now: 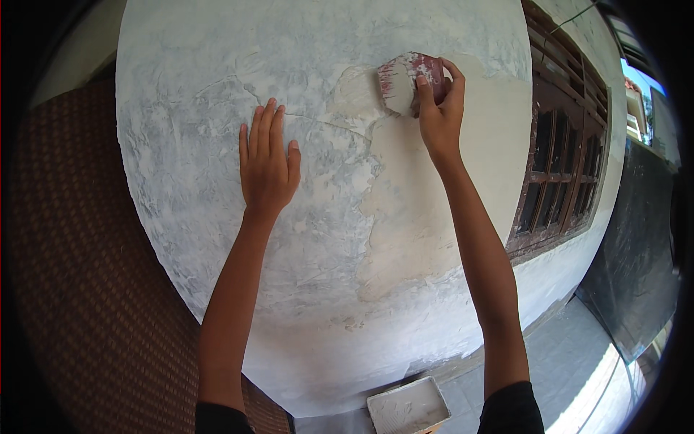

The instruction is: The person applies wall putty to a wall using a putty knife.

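Observation:
My right hand [442, 108] is closed round a dark red plastering scraper [408, 81] smeared with pale filler, its blade against the wall high up. Below and right of it spreads a smooth cream layer of filler [419, 195] with a ragged left edge. A thicker wet patch [354, 94] lies just left of the scraper. My left hand [267, 155] rests flat on the patchy grey-white wall [195, 145], fingers stretched and holding nothing. A thin crack runs across the wall to the right of its fingertips.
Down on the tiled floor [463, 383] stands a shallow rectangular tray [408, 409] with filler in it. A brown wooden window [560, 159] is set in the wall at right. Woven brown matting [79, 239] fills the left side, and a dark panel [629, 246] leans at far right.

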Action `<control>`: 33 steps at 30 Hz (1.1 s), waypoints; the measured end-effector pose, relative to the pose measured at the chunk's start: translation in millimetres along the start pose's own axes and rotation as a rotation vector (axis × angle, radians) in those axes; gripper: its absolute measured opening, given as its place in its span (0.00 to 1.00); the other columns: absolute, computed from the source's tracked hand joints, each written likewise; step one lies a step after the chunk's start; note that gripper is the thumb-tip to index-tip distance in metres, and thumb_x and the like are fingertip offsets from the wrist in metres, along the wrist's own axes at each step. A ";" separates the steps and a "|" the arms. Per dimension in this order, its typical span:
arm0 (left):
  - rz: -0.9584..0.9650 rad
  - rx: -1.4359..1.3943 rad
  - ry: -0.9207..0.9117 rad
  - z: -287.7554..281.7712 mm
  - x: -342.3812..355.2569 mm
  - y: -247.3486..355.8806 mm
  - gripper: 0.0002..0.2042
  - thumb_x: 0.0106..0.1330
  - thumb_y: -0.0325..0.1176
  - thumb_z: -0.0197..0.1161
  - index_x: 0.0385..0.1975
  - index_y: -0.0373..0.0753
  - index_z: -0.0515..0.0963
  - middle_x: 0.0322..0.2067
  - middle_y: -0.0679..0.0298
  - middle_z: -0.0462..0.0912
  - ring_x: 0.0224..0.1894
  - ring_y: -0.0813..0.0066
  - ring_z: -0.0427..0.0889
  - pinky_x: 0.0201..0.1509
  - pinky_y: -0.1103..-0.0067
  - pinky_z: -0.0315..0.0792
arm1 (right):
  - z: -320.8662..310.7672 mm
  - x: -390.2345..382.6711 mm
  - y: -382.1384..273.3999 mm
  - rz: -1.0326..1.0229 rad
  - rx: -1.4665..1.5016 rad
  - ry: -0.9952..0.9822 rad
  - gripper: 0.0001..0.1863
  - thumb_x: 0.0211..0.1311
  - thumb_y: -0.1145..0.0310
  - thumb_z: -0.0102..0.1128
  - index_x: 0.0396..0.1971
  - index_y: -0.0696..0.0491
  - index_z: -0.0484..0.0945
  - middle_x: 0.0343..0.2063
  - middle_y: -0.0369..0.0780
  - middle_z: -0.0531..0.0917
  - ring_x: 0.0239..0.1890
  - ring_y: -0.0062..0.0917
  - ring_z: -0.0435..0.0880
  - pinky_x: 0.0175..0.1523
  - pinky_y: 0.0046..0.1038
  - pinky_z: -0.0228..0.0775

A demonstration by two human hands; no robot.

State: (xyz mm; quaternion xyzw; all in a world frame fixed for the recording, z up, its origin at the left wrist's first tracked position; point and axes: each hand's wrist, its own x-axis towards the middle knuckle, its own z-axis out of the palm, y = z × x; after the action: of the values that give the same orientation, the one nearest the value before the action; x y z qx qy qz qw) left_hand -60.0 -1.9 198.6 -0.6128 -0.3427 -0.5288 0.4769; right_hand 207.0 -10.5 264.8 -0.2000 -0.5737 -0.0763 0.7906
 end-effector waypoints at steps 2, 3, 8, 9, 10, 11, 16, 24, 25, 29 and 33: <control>-0.001 -0.001 -0.003 -0.3 -0.7 0.8 0.26 0.67 0.32 0.48 0.66 0.37 0.60 0.68 0.58 0.60 0.73 0.59 0.53 0.74 0.57 0.44 | 2.4 -2.2 1.2 -0.053 -0.058 -0.062 0.24 0.65 0.66 0.58 0.59 0.54 0.65 0.40 0.43 0.76 0.41 0.26 0.72 0.51 0.29 0.63; -0.004 0.001 -0.006 -0.5 -1.3 0.7 0.26 0.67 0.32 0.48 0.66 0.37 0.60 0.68 0.58 0.60 0.73 0.60 0.53 0.74 0.57 0.44 | 0.8 0.2 2.6 -0.064 -0.173 -0.056 0.25 0.65 0.66 0.58 0.59 0.53 0.65 0.40 0.44 0.76 0.41 0.27 0.72 0.53 0.31 0.62; 0.001 0.011 0.007 1.8 1.5 4.8 0.26 0.67 0.32 0.48 0.66 0.37 0.60 0.68 0.59 0.60 0.73 0.60 0.54 0.74 0.57 0.44 | -54.6 43.3 52.2 0.174 -0.049 0.271 0.25 0.67 0.68 0.56 0.60 0.57 0.61 0.44 0.47 0.76 0.43 0.29 0.79 0.47 0.30 0.73; -0.004 0.017 0.015 2.2 1.1 4.8 0.26 0.67 0.32 0.48 0.66 0.37 0.60 0.68 0.59 0.60 0.73 0.60 0.54 0.74 0.57 0.45 | -58.6 43.3 44.0 0.189 0.027 0.330 0.24 0.68 0.69 0.54 0.59 0.58 0.60 0.44 0.47 0.76 0.42 0.27 0.80 0.44 0.27 0.75; -0.007 0.020 0.014 2.4 0.6 3.6 0.26 0.67 0.32 0.48 0.66 0.37 0.60 0.68 0.59 0.60 0.73 0.60 0.54 0.74 0.57 0.45 | -59.4 40.3 37.3 0.214 0.076 0.330 0.23 0.68 0.70 0.54 0.59 0.59 0.59 0.44 0.45 0.77 0.38 0.22 0.80 0.39 0.22 0.74; -0.006 0.020 0.015 1.7 0.4 4.0 0.26 0.67 0.32 0.48 0.67 0.38 0.60 0.68 0.59 0.60 0.73 0.60 0.54 0.74 0.57 0.45 | -55.5 34.9 29.4 0.213 0.076 0.329 0.23 0.68 0.70 0.54 0.59 0.59 0.59 0.44 0.45 0.77 0.38 0.22 0.80 0.39 0.22 0.74; 0.006 0.036 0.005 2.8 -0.4 -0.1 0.26 0.67 0.32 0.48 0.67 0.38 0.59 0.69 0.59 0.59 0.73 0.60 0.54 0.75 0.58 0.45 | -3.6 1.9 9.9 -0.061 -0.034 -0.129 0.25 0.66 0.65 0.58 0.60 0.52 0.64 0.33 0.39 0.75 0.37 0.23 0.73 0.50 0.30 0.65; -0.012 0.025 0.012 2.1 0.4 3.6 0.26 0.67 0.32 0.48 0.67 0.39 0.59 0.69 0.60 0.59 0.72 0.61 0.54 0.75 0.58 0.45 | -42.5 36.3 35.6 0.193 -0.025 0.235 0.24 0.65 0.68 0.57 0.58 0.57 0.64 0.44 0.45 0.76 0.44 0.28 0.78 0.54 0.32 0.69; -0.015 0.029 0.012 2.1 0.3 3.2 0.26 0.67 0.32 0.48 0.67 0.39 0.59 0.69 0.60 0.59 0.72 0.61 0.54 0.75 0.58 0.45 | -44.2 33.8 30.8 0.177 0.086 0.216 0.23 0.65 0.68 0.57 0.58 0.58 0.64 0.45 0.46 0.76 0.45 0.28 0.78 0.52 0.31 0.70; -0.007 0.029 0.008 1.6 0.8 2.0 0.26 0.67 0.33 0.48 0.67 0.39 0.60 0.68 0.60 0.60 0.72 0.60 0.55 0.75 0.58 0.45 | -18.1 15.0 23.6 -0.008 -0.105 -0.109 0.25 0.65 0.65 0.58 0.60 0.52 0.64 0.43 0.47 0.75 0.45 0.31 0.76 0.55 0.33 0.67; -0.005 0.044 0.005 1.1 -0.7 0.5 0.26 0.68 0.33 0.48 0.67 0.38 0.60 0.68 0.60 0.61 0.72 0.61 0.55 0.74 0.58 0.45 | -27.7 26.0 38.9 0.119 -0.262 0.048 0.24 0.65 0.66 0.57 0.60 0.51 0.64 0.43 0.46 0.75 0.44 0.31 0.75 0.53 0.36 0.68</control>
State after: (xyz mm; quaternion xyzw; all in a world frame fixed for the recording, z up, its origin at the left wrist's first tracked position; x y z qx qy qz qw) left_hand -59.3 -1.0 197.8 -0.5998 -0.3544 -0.5239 0.4900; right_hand 253.5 16.5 273.0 -0.3333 -0.5271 -0.1084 0.7742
